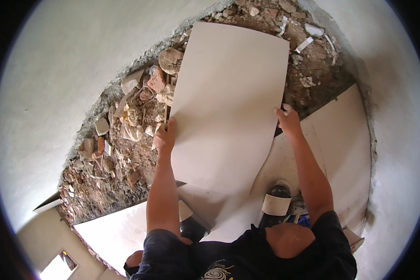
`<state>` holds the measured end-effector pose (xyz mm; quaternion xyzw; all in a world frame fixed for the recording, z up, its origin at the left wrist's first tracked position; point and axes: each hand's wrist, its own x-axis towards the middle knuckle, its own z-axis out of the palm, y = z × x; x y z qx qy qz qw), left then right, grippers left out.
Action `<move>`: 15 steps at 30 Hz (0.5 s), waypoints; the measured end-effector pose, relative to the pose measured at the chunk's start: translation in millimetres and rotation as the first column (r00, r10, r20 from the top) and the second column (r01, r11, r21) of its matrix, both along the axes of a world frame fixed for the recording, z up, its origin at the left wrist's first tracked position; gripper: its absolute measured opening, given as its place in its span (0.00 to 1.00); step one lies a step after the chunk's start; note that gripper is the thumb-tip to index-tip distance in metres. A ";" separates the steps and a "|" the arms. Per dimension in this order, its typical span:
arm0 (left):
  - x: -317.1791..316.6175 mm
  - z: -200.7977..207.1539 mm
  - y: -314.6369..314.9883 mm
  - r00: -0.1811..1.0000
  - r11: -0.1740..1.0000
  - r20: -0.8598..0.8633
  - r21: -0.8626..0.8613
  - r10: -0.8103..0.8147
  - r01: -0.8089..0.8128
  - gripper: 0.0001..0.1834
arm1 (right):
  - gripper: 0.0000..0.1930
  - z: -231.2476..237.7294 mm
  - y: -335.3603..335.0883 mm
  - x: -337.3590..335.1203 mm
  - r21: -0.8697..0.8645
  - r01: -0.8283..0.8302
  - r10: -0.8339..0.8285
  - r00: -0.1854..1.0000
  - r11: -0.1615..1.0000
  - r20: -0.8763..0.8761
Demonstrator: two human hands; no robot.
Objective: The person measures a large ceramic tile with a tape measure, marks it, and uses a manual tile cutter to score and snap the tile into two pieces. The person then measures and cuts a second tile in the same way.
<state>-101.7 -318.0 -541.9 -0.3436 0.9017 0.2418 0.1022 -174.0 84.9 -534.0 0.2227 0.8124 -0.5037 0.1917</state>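
Between my two hands is a large, smooth cream tile (228,98), its long sides running away from me. My left hand (164,136) is closed on its left edge, fingers partly hidden beneath it. On the opposite edge, my right hand (289,121) grips the tile with the thumb near the top face. The far part of the tile is over rubble. Its near edge is close to the pale laid tiles (331,135); whether it touches them I cannot tell.
Broken stones and brick rubble (130,121) lie along the left and far side, with white scraps (304,44) at the far right. White walls (60,84) rise on both sides. My feet, in dark footwear (277,203), stand on the pale tiles.
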 end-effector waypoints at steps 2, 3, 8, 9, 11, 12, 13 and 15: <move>-0.9 -1.1 0.1 1.000 1.000 -0.030 0.028 -0.008 0.009 0.38 | 0.27 -3.5 0.3 -2.5 -0.080 0.014 -0.007 0.996 0.997 0.088; -1.4 -1.2 0.1 1.000 0.999 -0.026 0.043 -0.003 0.004 0.38 | 0.23 -5.2 -1.7 -1.6 -0.135 0.030 -0.021 0.998 0.990 0.067; -1.6 1.6 3.7 0.993 0.989 -0.106 0.144 0.054 -0.038 0.35 | 0.19 -8.1 -5.3 -0.7 -0.078 0.021 -0.017 0.999 0.997 0.041; -1.5 2.8 4.7 0.995 0.991 -0.072 0.119 0.065 -0.056 0.33 | 0.19 -8.5 -5.8 -0.6 -0.090 0.048 -0.042 0.997 0.995 0.060; -1.7 5.3 6.6 0.993 0.988 -0.088 0.140 0.074 -0.061 0.33 | 0.19 -9.3 -5.4 0.1 -0.063 0.030 -0.026 0.997 0.998 0.072; -2.0 6.5 7.0 0.993 0.988 -0.086 0.141 0.076 -0.064 0.32 | 0.20 -9.9 -5.3 0.9 -0.067 0.045 -0.038 0.994 0.997 0.104; -2.3 7.5 7.5 0.991 0.979 -0.082 0.180 0.110 -0.094 0.32 | 0.20 -10.7 -5.4 2.2 -0.056 0.029 -0.025 0.997 0.998 0.074; -2.9 9.0 7.5 0.990 0.980 -0.095 0.178 0.106 -0.088 0.32 | 0.21 -12.5 -5.3 4.4 -0.084 0.040 -0.035 0.997 0.996 0.063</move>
